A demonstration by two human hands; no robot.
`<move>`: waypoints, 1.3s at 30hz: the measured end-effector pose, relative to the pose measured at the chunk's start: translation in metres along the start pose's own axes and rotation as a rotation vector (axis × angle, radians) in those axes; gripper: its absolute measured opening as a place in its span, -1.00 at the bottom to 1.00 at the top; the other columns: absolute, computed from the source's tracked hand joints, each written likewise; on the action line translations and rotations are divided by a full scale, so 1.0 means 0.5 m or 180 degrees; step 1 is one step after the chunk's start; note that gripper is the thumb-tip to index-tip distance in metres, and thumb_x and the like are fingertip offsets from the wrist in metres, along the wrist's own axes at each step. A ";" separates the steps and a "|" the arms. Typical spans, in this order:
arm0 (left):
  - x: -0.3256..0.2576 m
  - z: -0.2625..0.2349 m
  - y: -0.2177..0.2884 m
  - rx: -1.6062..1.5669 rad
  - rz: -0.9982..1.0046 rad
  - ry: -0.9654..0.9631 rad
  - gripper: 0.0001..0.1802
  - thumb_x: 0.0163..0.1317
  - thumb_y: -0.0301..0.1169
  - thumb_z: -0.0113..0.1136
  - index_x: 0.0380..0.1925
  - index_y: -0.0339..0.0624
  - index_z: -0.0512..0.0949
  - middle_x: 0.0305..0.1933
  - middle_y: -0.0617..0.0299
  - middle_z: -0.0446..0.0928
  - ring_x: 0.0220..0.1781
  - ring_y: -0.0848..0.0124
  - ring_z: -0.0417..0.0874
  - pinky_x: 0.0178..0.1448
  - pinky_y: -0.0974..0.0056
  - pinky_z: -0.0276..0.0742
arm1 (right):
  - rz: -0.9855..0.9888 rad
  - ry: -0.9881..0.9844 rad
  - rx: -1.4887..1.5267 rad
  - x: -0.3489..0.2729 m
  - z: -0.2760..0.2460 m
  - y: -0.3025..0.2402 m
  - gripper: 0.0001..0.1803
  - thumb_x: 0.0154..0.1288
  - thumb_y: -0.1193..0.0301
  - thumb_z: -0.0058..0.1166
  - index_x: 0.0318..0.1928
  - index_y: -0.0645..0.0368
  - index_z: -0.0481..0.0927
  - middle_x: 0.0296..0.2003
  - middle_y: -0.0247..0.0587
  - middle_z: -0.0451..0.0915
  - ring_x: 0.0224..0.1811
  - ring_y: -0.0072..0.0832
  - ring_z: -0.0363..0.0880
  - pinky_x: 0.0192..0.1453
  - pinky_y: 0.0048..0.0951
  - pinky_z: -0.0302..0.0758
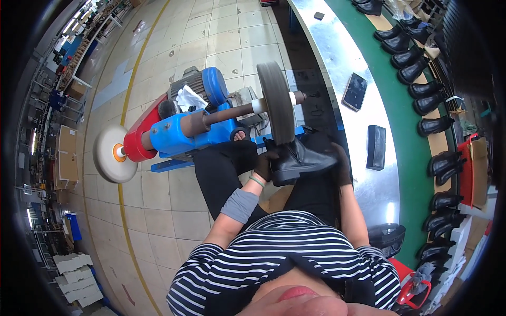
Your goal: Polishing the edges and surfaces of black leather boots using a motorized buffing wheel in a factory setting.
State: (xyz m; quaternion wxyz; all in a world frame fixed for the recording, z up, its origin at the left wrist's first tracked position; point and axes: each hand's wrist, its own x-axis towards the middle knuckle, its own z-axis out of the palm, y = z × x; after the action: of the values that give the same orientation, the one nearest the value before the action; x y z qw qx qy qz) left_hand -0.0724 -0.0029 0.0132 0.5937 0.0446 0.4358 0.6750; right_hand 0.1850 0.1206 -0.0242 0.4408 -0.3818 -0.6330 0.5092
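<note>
A black leather ankle boot (303, 159) lies sideways over my lap, its sole towards me and its toe to the right. My left hand (267, 164), in a dark glove, grips the boot at its heel end. Gloved as well, my right hand (341, 164) is closed around the toe end, its fingers partly hidden. Just beyond the boot stands a dark buffing wheel (278, 102) on a horizontal shaft. Its lower rim meets the boot's upper near the ankle; whether they press together I cannot tell.
The blue and red polishing machine (182, 131) carries a pale wheel (109, 154) at its left end. On the metal bench (382, 189) at right lie a phone (354, 91) and a black case (376, 147). Several black boots (408, 57) line the green belt (405, 158).
</note>
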 end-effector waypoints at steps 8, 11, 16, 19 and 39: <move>0.053 0.040 -0.012 -0.0967 -0.1182 -0.0898 -0.81 0.04 -0.42 0.14 -0.30 -0.21 0.56 -0.31 0.14 0.59 -0.37 0.31 0.65 -0.15 0.27 0.60 | 0.1573 -0.0116 0.2272 -0.124 -0.033 -0.096 -0.57 0.27 0.32 0.02 0.08 0.28 0.40 -0.02 -0.11 0.47 0.04 -0.39 0.45 0.17 -0.39 0.34; 0.049 0.063 -0.001 -0.0738 -0.1259 -0.1162 -0.79 0.07 -0.37 0.14 -0.30 -0.22 0.58 -0.34 0.14 0.62 -0.32 0.30 0.65 -0.12 0.27 0.58 | 0.0040 -0.0485 -0.0632 -0.159 -0.055 -0.082 -0.44 0.13 0.35 0.16 0.15 0.19 0.36 0.04 -0.16 0.45 0.11 -0.36 0.42 0.25 -0.36 0.31; 0.027 0.098 -0.002 -0.0386 -0.1250 -0.1053 -0.70 0.12 -0.26 0.10 -0.24 -0.24 0.56 -0.30 0.12 0.61 -0.26 0.27 0.64 -0.04 0.26 0.54 | 0.1001 -0.0524 0.0431 -0.163 -0.078 -0.178 -0.38 -0.04 0.53 0.20 0.12 0.26 0.38 -0.02 -0.12 0.49 0.03 -0.30 0.47 0.15 -0.36 0.39; 0.009 0.050 -0.004 -0.0143 -0.1032 -0.0836 -0.79 0.10 -0.33 0.09 -0.36 -0.22 0.57 -0.34 0.15 0.59 -0.26 0.30 0.61 -0.02 0.21 0.54 | 0.1733 -0.1179 0.0781 -0.106 -0.087 -0.294 -0.14 -0.22 0.54 0.24 0.24 0.23 0.27 0.09 -0.09 0.41 0.13 -0.27 0.40 0.16 -0.29 0.42; -0.075 0.367 0.103 0.1713 0.1249 -0.2443 -0.21 0.00 -0.47 0.24 0.28 -0.33 0.17 0.35 -0.03 0.20 0.32 0.16 0.31 0.39 0.12 0.16 | 0.2297 -0.1433 0.2870 -0.174 -0.168 -0.314 0.10 -0.39 0.56 0.19 0.35 0.28 0.06 0.22 -0.02 0.29 0.19 -0.32 0.39 0.27 -0.45 0.35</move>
State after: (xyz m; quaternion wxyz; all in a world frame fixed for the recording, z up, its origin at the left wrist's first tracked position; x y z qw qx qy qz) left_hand 0.0052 0.0682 0.1765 0.5405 0.5218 0.3281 0.5726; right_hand 0.2871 0.0357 0.1232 0.2144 -0.2312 -0.2641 0.9115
